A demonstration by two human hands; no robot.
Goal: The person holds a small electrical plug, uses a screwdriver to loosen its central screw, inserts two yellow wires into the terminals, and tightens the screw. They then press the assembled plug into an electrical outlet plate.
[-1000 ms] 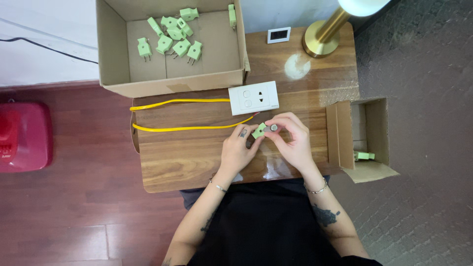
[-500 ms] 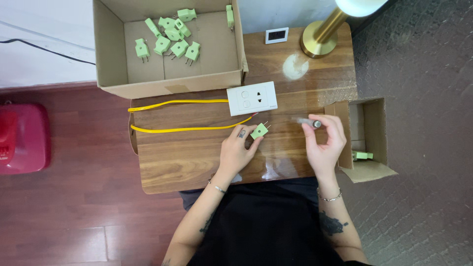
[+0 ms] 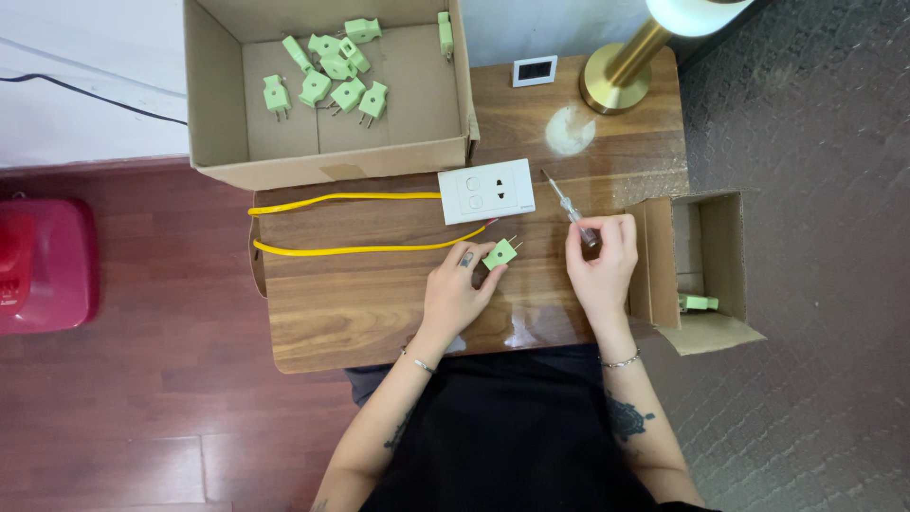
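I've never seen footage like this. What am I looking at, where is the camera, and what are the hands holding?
There is no machine here: a person sits at a small wooden table, and a camera worn on their head looks straight down at their two bare hands. The left hand pinches a pale green plug with its prongs pointing away. The right hand holds a slim screwdriver, tip pointing away. Between them lies a white socket plate with a yellow cable running left. A big cardboard box at the far edge holds more green plugs. A smaller box stands to the right, and a brass lamp base behind.
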